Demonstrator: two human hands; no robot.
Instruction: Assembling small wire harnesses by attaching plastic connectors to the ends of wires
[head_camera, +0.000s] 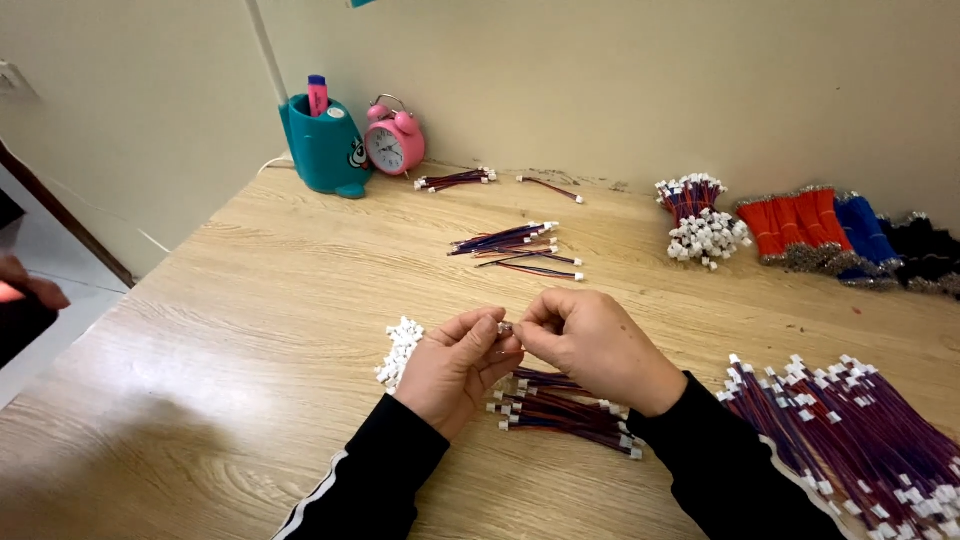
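Your left hand (455, 365) and right hand (600, 345) pinch one small white connector (505, 327) between them, mid-assembly; next calls for steady alignment.

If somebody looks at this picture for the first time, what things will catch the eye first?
First, the left hand and right hand, meeting at the table's middle and pinching a small white connector between their fingertips. Next, the pink alarm clock beside the teal pen holder at the far wall. Then the big pile of red-and-blue wires at the near right.

Matt wood-grain table (250, 330); glossy plastic clock (393, 142), plastic-coated wires (565, 412), black cloth sleeves (375, 480)
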